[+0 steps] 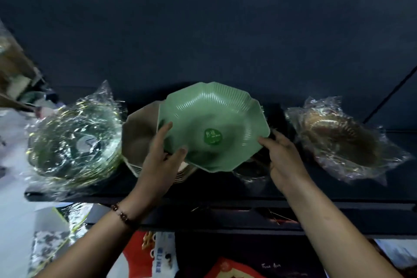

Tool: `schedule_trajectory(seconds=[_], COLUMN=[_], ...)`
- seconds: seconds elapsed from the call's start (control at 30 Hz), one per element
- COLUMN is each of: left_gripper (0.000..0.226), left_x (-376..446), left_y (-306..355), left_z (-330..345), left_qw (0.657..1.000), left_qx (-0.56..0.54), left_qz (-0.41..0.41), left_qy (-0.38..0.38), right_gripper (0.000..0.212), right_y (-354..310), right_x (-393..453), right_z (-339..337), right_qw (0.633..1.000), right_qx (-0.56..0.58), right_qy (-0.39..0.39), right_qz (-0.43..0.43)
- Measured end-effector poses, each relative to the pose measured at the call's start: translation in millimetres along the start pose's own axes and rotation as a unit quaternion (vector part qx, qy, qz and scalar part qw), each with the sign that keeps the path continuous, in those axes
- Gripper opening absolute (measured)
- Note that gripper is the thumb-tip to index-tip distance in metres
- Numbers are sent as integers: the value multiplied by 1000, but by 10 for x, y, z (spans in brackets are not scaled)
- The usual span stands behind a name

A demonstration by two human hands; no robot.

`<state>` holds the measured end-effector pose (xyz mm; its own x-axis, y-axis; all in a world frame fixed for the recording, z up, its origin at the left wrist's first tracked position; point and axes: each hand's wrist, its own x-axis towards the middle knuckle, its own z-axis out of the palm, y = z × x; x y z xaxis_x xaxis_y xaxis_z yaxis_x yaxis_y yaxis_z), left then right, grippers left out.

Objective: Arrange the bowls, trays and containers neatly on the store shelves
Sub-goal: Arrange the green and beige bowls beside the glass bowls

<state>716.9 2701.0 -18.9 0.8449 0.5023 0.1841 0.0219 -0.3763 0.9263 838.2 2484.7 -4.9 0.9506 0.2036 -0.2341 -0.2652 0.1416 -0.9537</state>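
A green ribbed bowl (214, 124) with a round green sticker is tilted toward me above the dark shelf (225, 196). My left hand (161, 162) grips its left rim, thumb inside the bowl. My right hand (282, 158) holds the right rim from below and beside. Behind the green bowl's left edge sits a stack of beige bowls (140, 137) of the same shape, partly hidden.
A clear glass bowl in plastic wrap (74, 142) stands on the shelf at the left. A brown bowl in plastic wrap (343, 140) lies at the right. Another wrapped item (252, 171) is under the green bowl. Printed boxes (158, 255) show below the shelf.
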Motion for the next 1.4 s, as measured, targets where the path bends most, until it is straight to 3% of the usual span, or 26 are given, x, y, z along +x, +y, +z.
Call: schedule_trajectory(seconds=[0.1, 0.37, 0.5, 0.67, 0.9, 1.0, 1.23, 1.4], left_gripper=[67, 82, 82, 77, 76, 77, 72, 68], left_x=[118, 254, 208, 222, 224, 251, 431, 533], left_y=[-230, -792, -985, -1134, -1215, -1214, -898, -419], left_z=[-390, -864, -855, -851, -880, -893, -673, -39], left_qw=[999, 986, 981, 977, 966, 946, 904, 877], left_qx=[26, 148, 168, 197, 256, 322, 370, 341], left_qz=[-18, -73, -95, -78, -19, 25, 182, 286], left_qy=[13, 0, -35, -34, -24, -22, -112, -183], right_gripper=[20, 31, 32, 41, 45, 44, 46, 57], right_y=[73, 507, 724, 860, 910, 896, 647, 381], right_x=[52, 364, 417, 421, 470, 454, 137, -161], right_z=[483, 1266, 1318, 1307, 1367, 1374, 1179, 613], right_qw=[996, 949, 927, 905, 903, 902, 879, 832], right_qx=[-72, -293, -363, -418, -425, -429, -471, -543], right_qy=[-33, -18, 7, -14, 4, -2, 11, 28], right_qz=[-37, -116, -98, -75, -59, -47, -73, -113])
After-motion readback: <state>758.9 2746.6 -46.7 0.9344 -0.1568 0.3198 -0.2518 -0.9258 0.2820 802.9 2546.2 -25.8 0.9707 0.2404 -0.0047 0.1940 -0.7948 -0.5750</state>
